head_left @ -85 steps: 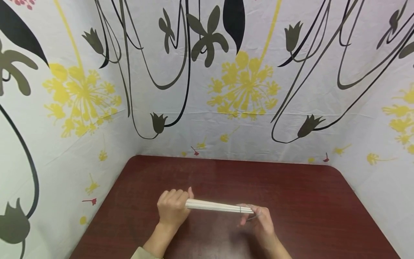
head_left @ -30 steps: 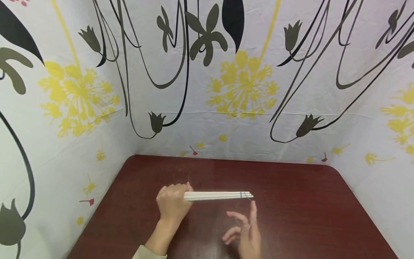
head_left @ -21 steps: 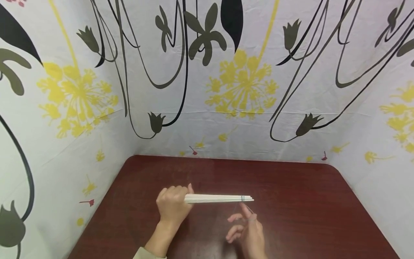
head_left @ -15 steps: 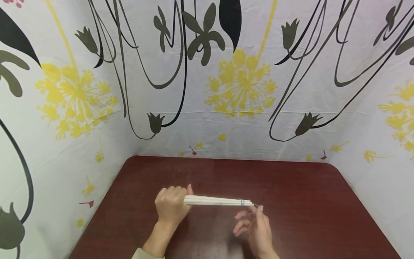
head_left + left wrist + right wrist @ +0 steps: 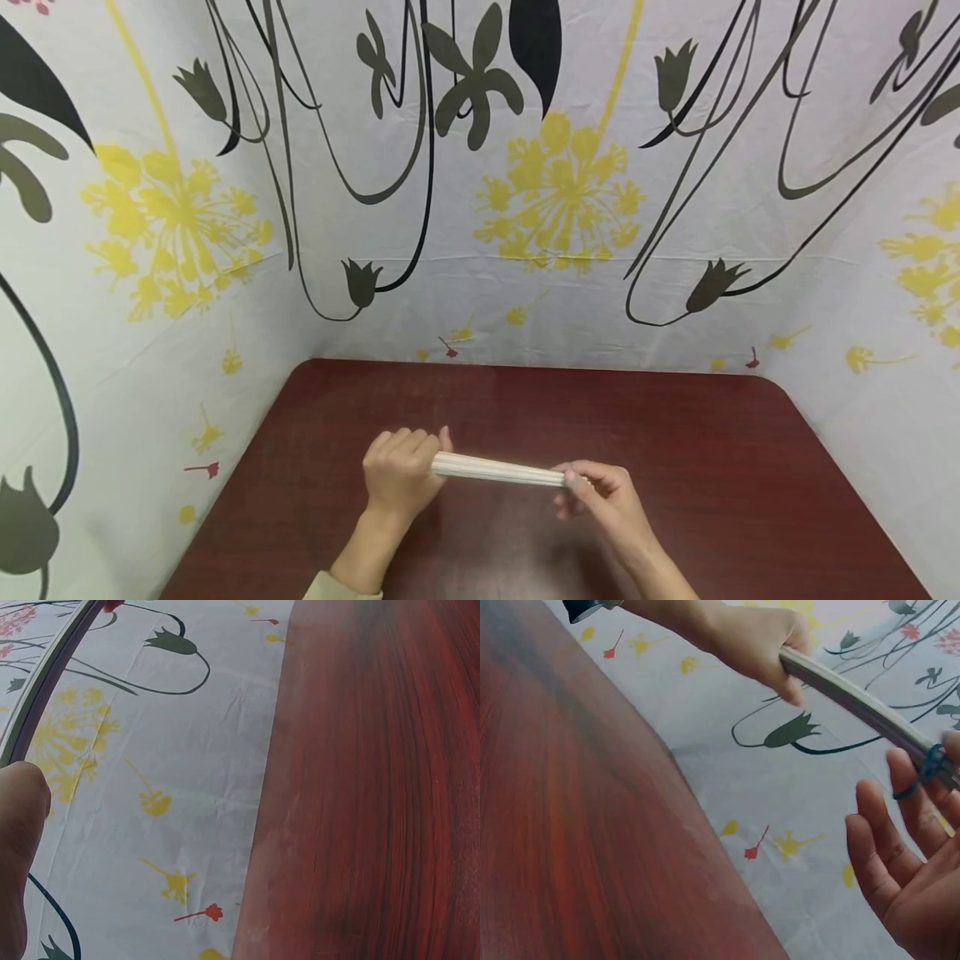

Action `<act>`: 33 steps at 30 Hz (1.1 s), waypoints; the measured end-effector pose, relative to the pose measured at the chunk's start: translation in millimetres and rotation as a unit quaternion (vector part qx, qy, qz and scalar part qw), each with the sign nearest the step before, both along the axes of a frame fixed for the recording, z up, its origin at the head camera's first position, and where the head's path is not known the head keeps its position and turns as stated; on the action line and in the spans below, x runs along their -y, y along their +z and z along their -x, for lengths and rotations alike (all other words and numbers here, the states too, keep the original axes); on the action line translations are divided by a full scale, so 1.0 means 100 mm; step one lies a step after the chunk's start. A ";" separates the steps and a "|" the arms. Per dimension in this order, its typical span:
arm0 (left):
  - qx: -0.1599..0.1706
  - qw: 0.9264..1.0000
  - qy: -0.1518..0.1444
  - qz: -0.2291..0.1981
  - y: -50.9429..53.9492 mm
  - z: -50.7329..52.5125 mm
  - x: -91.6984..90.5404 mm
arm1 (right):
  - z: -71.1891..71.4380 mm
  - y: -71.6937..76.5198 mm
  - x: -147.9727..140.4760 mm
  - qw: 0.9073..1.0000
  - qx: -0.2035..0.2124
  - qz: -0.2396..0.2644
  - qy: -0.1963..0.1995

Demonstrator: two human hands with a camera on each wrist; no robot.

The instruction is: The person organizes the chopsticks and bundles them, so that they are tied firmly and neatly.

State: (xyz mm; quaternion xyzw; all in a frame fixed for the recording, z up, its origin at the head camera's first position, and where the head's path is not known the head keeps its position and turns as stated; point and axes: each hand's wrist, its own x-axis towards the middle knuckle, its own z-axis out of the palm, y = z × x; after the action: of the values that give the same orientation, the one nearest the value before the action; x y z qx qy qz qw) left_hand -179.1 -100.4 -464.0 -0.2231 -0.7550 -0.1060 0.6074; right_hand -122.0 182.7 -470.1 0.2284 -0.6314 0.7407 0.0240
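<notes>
Left-hand grip (image 5: 401,472) curls round 1 end of the white sticks (image 5: 498,470); right-hand grip (image 5: 606,502) pinches the other end, by a blue band (image 5: 932,760), above the dark red tabletop (image 5: 712,467).

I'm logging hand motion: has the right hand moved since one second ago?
Yes, rightward: in the head view, the right hand is nearer the right edge of the table, now pinching the white sticks.

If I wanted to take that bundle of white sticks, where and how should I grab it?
Probably round its bare middle, from above: the bundle is long and slim, runs crosswise, and nothing covers it there, while the left hand grips one end and the right hand pinches the other.
</notes>
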 end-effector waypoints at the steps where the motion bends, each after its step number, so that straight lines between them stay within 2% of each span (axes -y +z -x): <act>1: 0.003 1.000 0.000 -0.002 0.00 0.00 0.00 | 0.00 0.01 0.00 1.000 0.000 -0.013 0.001; 3: 0.008 1.000 0.000 -0.008 -0.01 -0.01 -0.01 | 0.01 0.03 0.01 0.999 0.002 -0.037 0.004; 6: 0.011 1.000 -0.001 -0.014 -0.02 -0.01 -0.03 | 0.00 0.03 0.05 0.998 0.009 -0.065 -0.015; 9: 0.012 1.000 0.001 -0.018 -0.02 -0.01 -0.03 | -0.02 0.02 0.09 0.997 0.022 -0.063 -0.040; 11: 0.015 1.000 0.004 -0.019 -0.02 -0.01 -0.03 | -0.03 0.00 0.11 0.997 0.027 -0.045 -0.051; 14: 0.023 0.999 0.008 -0.025 -0.03 -0.01 -0.02 | -0.04 -0.04 0.13 0.999 0.020 -0.003 -0.046; 17: 0.031 0.999 0.011 -0.037 -0.03 -0.02 -0.02 | -0.05 -0.12 0.15 0.996 0.025 0.085 0.000; 19: 0.037 0.998 0.008 -0.045 -0.03 -0.02 -0.02 | -0.06 -0.18 0.15 0.985 0.043 0.162 0.049; 21: 0.043 0.998 0.007 -0.051 -0.02 -0.03 -0.03 | -0.07 -0.24 0.14 0.965 0.070 0.235 0.093; 23: 0.050 0.997 0.009 -0.054 -0.01 -0.03 -0.03 | -0.08 -0.27 0.13 0.950 0.085 0.278 0.116; 25: 0.057 0.997 0.011 -0.053 0.00 -0.04 -0.03 | -0.09 -0.29 0.12 0.942 0.081 0.303 0.124; 29: 0.069 0.997 0.016 -0.041 0.01 -0.04 -0.03 | -0.06 -0.24 0.11 0.944 0.036 0.314 0.096; 33: 0.071 0.997 0.018 -0.032 0.00 -0.03 -0.03 | -0.02 -0.14 0.09 0.956 -0.013 0.291 0.036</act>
State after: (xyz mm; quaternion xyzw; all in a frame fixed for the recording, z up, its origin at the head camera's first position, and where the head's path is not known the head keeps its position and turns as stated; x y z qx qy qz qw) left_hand -175.6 -97.6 -464.3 -0.1822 -0.7964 -0.1345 0.5608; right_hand -119.8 173.9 -484.1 0.2440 -0.3799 0.8894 0.0711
